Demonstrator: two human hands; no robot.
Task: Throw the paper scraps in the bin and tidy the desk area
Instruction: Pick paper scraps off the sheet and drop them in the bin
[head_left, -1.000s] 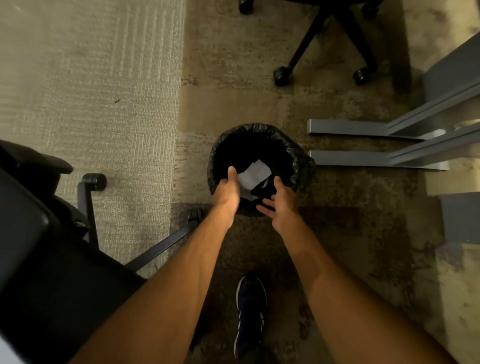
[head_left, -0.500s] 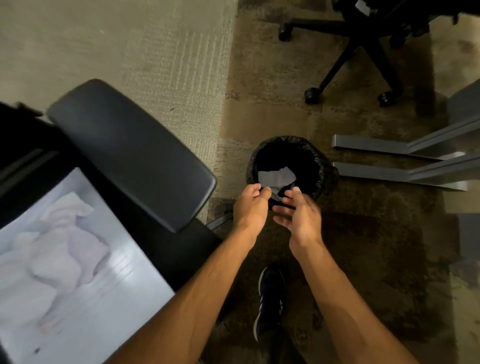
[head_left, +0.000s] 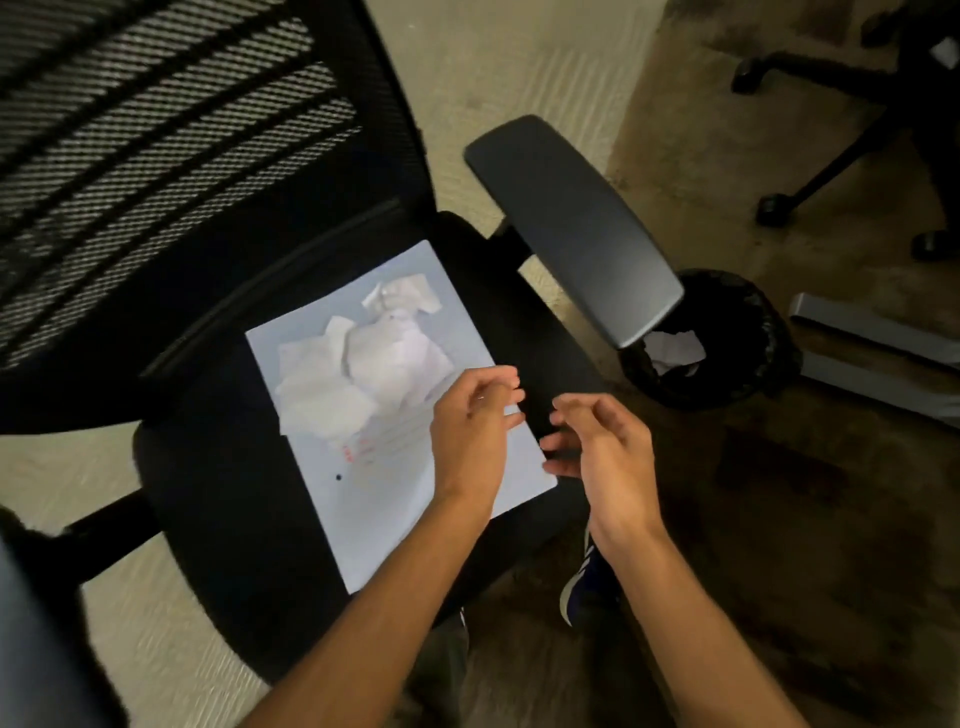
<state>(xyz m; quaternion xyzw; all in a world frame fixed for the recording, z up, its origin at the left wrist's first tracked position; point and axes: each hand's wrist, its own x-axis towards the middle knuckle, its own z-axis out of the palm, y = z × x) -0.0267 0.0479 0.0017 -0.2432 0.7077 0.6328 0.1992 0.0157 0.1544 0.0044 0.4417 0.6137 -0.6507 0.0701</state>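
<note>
A pile of crumpled white paper scraps (head_left: 358, 371) lies on a flat white sheet (head_left: 387, 499) on the seat of a black office chair (head_left: 223, 493). My left hand (head_left: 470, 439) hovers over the sheet's right edge, fingers loosely curled, holding nothing. My right hand (head_left: 605, 447) floats just right of it over the seat edge, fingers apart and empty. The black-lined bin (head_left: 753, 364) stands on the floor to the right, partly hidden by the chair's armrest (head_left: 571, 228), with white scraps (head_left: 675, 351) inside.
The chair's mesh back (head_left: 171, 156) fills the upper left. A second office chair's wheeled base (head_left: 831, 130) stands at the upper right. Grey desk feet (head_left: 878, 338) lie on the floor right of the bin. My dark shoe (head_left: 582, 592) shows below my right hand.
Both hands have drawn back from over the bin, empty, after paper dropped in. My view has swung left onto the chair seat with the scraps and sheet.
</note>
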